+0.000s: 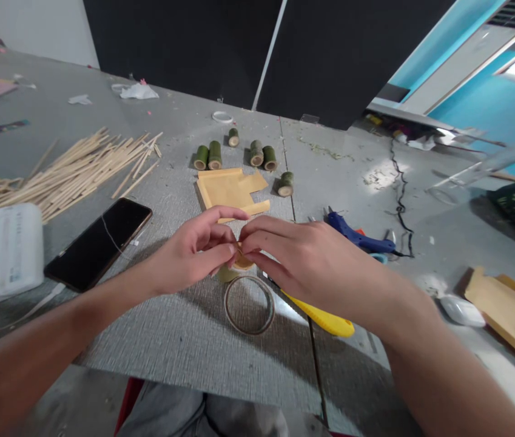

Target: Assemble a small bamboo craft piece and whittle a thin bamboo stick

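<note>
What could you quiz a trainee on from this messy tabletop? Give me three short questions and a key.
1. True or false: the phone lies on the left hand's side.
2. How many short green bamboo pieces sit beyond both the left hand and the right hand?
3. Which is closest to the larger, nearer ring? A: glue gun. B: yellow-handled tool. C: white box.

Key: 1. True. 2. Six. 3. B.
</note>
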The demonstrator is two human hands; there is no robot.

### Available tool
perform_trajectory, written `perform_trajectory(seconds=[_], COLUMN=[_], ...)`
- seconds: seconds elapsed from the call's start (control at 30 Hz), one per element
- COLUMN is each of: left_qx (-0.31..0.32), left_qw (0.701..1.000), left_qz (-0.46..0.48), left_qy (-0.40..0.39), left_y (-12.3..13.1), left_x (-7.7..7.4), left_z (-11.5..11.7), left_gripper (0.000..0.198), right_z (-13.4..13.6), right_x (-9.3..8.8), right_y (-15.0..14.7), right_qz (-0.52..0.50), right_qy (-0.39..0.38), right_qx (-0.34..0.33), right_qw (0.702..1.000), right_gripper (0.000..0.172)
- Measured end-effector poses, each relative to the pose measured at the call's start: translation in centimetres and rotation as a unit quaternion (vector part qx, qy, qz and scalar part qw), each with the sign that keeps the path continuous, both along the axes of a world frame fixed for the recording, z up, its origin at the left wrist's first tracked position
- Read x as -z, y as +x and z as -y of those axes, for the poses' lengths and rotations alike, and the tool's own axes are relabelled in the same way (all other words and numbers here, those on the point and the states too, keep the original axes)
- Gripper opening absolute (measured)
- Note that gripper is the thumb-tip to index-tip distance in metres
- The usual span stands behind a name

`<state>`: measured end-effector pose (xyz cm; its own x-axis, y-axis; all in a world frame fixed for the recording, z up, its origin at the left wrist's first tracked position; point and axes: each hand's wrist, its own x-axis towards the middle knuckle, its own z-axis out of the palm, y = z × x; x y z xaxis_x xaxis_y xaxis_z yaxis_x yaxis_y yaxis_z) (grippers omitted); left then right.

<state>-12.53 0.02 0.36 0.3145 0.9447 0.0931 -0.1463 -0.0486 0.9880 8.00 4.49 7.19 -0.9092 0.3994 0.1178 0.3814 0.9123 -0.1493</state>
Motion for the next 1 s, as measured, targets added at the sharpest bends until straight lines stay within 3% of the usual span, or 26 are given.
perform_trajectory(seconds=[0.27,0.47,0.63,0.8,1.0], left_qx=[0.005,0.000,-0.015,-0.003,-0.013], left_qw=[1.000,1.000,1.000,0.999,0.997], left_qz=[-0.005,-0.016,0.008,-0.001,-0.033], left_qy=[-0.009,-0.006,0.011,0.040,0.075], left_y=[-0.2,-0.2,-0.2,-0.7,-1.2], left_x=[0.0,-0.2,0.2,0.0,-0.9], left_z=[-0.1,0.1,-0.1,-0.4,-0.2], left_gripper=[0.034,0.036,0.040,0.038,0.038], right_z=[-0.2,-1.0,-0.8,-0.4,0.9], right_x=[-0.7,-0.4,0.5,1.4,2.4], right_y=[0.5,0.7,-0.4,-0.9,-1.1], right_qz=[0.006,0.000,0.036,0.000,-0.049], right_qy=[-0.036,-0.092,-0.121,-0.106,-0.029], right_qx=[0.027,0.060,0.076,0.087,0.147], right_qw=[0.999,0.994,0.989,0.991,0.987], right_gripper=[0.017,0.039,0.028,0.026,0.040])
